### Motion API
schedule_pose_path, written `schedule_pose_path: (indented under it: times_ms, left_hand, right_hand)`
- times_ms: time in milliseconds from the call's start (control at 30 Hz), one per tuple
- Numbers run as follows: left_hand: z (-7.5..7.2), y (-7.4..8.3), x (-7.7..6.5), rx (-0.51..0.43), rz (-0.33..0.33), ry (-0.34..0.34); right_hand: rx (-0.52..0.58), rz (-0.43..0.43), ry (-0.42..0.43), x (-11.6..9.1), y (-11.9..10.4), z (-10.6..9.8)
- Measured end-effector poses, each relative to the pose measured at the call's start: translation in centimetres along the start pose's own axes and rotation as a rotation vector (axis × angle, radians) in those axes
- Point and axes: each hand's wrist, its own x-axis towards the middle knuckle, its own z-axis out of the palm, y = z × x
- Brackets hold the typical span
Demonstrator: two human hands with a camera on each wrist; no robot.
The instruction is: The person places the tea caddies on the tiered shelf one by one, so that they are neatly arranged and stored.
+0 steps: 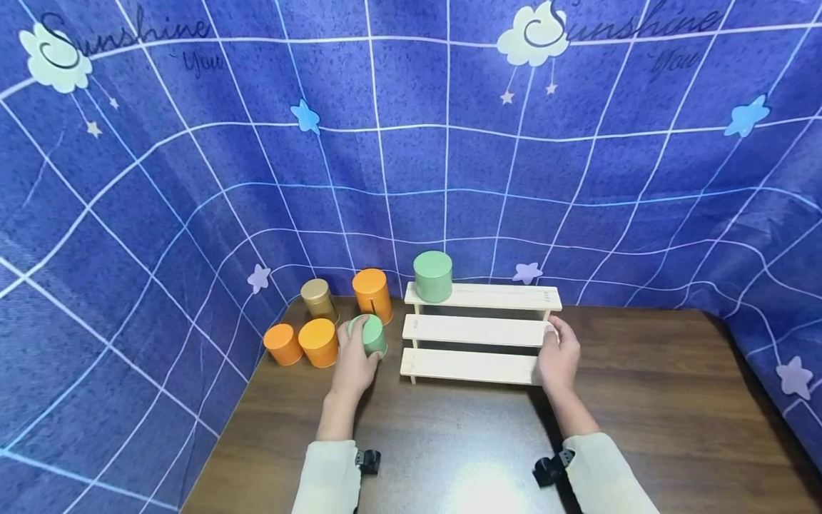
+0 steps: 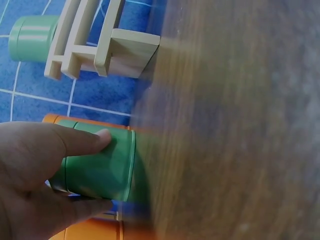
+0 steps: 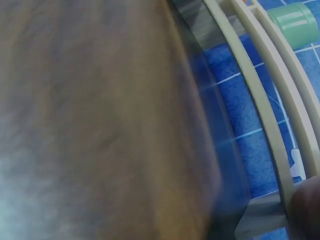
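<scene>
My left hand (image 1: 352, 360) grips a small green tin (image 1: 374, 335) at the left of a pale wooden three-step stand (image 1: 475, 330). In the left wrist view, the thumb lies along one side of this green tin (image 2: 100, 172) and a finger along the other, its base close to the tabletop. My right hand (image 1: 559, 357) holds the stand's right end around the middle and lowest steps; in the right wrist view only a blurred bit of it shows at the edge. A larger green tin (image 1: 433, 277) stands on the left part of the top step.
Left of the stand are a tall orange tin (image 1: 372, 294), a gold tin (image 1: 319, 300), a yellow-orange tin (image 1: 319, 343) and a short orange tin (image 1: 282, 345). A blue patterned cloth (image 1: 411, 157) hangs behind and beside the brown wooden table (image 1: 655, 400).
</scene>
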Motion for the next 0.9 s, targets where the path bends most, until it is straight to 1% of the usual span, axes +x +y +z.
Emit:
schedule_pose_path:
  times_ms: [200,367,467,567,633,700,800,900]
  left_hand:
    - [-0.1,0.0,0.2,0.013,0.017,0.001]
    - [-0.1,-0.2,0.3,0.02,0.005,-0.011]
    - [-0.3,-0.3,0.1,-0.002,-0.011,-0.019]
    - [-0.4,-0.1,-0.2,-0.026,-0.019,-0.02]
    - [-0.6,0.3,-0.3,-0.043,-0.014,-0.008]
    - [-0.9,0.9,-0.4,-0.06,0.003,0.018]
    - [-1.6,2.2,-0.4,-0.084,0.035,0.072]
    - [-2.4,3.8,-0.4,-0.107,0.07,0.108]
  right_hand:
    - [0.062,0.056,0.007,0.5,-0.9,0.2]
    - [0.088,0.096,0.014,0.6,-0.7,0.4]
    - [0.076,0.096,0.013,0.3,-0.5,0.4]
    - [0.051,0.078,0.014,0.1,-0.2,0.3]
    - [0.032,0.06,0.022,-0.1,-0.1,0.3]
    - [0.014,0.039,0.032,-0.2,0.0,0.4]
    - [-0.007,0.007,0.05,-0.2,0.1,0.4]
    - [-0.014,-0.011,0.063,-0.2,0.2,0.5]
